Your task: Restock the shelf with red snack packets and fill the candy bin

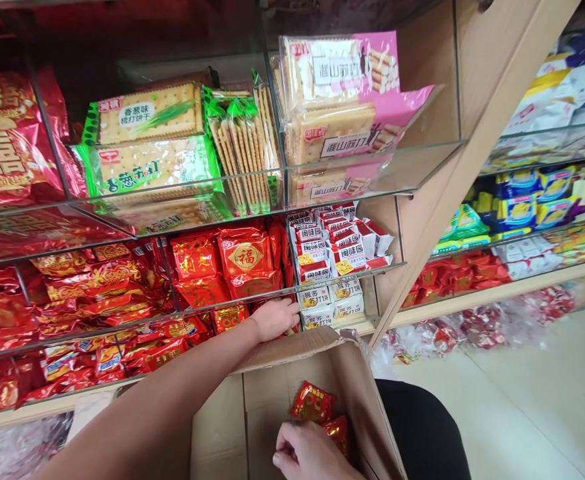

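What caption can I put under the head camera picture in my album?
Left hand at the snack shelf, right hand in a cardboard box by small red packets.

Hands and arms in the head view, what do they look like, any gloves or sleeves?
The left hand and right hand are bare, with no gloves and no rings visible. The left forearm shows no sleeve, watch or bracelet. Little beyond the hand shows on the right.
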### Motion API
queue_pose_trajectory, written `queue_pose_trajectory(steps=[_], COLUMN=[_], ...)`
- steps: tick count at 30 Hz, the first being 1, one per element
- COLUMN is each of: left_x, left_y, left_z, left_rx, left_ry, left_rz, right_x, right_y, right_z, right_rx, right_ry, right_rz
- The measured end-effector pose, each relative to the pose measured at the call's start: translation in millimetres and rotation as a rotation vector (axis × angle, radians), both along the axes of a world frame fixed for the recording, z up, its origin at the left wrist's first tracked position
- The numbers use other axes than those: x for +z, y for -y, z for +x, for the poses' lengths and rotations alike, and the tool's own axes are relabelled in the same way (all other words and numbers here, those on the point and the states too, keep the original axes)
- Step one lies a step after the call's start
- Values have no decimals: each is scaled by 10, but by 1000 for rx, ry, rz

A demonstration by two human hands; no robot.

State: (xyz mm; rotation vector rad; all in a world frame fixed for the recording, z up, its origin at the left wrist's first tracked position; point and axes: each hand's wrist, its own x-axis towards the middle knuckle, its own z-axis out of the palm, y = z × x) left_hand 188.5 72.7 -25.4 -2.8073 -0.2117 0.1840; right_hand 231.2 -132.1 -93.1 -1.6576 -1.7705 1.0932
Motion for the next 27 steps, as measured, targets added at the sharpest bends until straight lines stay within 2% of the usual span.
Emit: queue_pose_trajectory(steps=[3,10,14,21,27], left_x=[-24,-22,-38,-199,-98], left_y=[3,-50,-113,-84,7], left_z=[-4,-24,-36,-70,80], left_rx=[50,52,177,476,611], left_ry=[35,67,179,283,171], left_rz=[-14,-169,-265,-355,-309], right_x=[-30,-99,-111,-179,-150], right_y=[1,-7,-5,20,36], right_z=[-1,-5,16,20,29], right_rx=[14,75,86,143,175], right_ry=[33,70,101,163,223], right_rz=[3,-27,-10,-32,-51])
